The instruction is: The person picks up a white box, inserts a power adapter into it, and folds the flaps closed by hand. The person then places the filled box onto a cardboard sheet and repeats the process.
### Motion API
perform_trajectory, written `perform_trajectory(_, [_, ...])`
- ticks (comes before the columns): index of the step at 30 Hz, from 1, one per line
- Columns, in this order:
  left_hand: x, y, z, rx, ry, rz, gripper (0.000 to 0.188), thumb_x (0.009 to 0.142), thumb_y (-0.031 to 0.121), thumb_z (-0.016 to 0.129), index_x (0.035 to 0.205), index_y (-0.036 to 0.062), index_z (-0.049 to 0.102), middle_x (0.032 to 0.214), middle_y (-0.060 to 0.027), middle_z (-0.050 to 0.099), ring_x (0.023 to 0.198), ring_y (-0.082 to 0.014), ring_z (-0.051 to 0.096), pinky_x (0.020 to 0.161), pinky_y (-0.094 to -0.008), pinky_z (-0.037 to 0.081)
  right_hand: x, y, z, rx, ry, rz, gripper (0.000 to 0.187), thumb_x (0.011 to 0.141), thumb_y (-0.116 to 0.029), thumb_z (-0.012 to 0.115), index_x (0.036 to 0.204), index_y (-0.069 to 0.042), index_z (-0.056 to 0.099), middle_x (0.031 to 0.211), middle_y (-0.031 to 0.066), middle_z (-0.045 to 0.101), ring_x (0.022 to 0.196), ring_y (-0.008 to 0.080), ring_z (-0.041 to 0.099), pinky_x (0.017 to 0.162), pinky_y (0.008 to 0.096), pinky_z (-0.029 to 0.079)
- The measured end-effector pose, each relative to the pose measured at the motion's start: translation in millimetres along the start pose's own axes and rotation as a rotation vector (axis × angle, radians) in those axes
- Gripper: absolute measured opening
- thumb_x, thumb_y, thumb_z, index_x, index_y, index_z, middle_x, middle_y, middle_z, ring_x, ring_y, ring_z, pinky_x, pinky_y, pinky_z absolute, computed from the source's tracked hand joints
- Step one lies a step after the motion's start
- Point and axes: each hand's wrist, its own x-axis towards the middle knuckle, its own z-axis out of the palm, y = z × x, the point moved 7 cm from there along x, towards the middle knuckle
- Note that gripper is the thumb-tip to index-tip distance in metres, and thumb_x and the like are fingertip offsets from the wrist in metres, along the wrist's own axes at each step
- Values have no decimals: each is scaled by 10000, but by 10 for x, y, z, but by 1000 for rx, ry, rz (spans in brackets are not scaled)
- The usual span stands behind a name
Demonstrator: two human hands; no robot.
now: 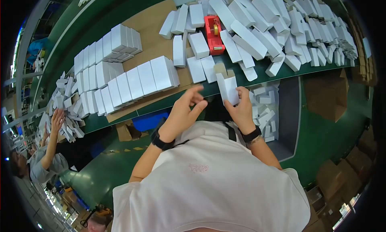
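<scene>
A small white carton with its top flaps raised is gripped by my right hand, thumb and fingers on its lower end. Its open end points away from me, over the table edge. My left hand hovers to the left of it, fingers spread and slightly bent, touching nothing. Just beyond the hands, two white cartons lie side by side near the table edge. Behind them stands a red tape dispenser with a roll of tape, among loose white cartons.
Rows of upright white cartons stand on a cardboard sheet at the left. A grey bin holding small white boxes sits below the table at my right, near a brown carton. At far left, a co-worker reaches into a white pile.
</scene>
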Motion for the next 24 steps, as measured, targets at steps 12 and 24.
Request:
perform_trajectory(12, [-191, 539, -986, -106, 720, 448, 734, 902, 321, 447, 1365, -48, 12, 1370, -235, 209, 1268, -330, 255, 1026, -361, 224, 441, -1698, 303, 452, -308, -531, 985, 625, -210, 784, 1350, 21, 158, 1158, 123, 437, 1050, 231, 468, 904, 360, 385])
perform_trajectory(24, [-883, 531, -1550, -288, 715, 642, 456, 915, 237, 446, 1255, -2, 258, 1174, -143, 370, 1090, -205, 377, 950, -318, 298, 502, -2705, 849, 627, -509, -692, 458, 808, -83, 551, 1231, 27, 412, 1204, 96, 442, 1109, 191, 430, 945, 312, 325])
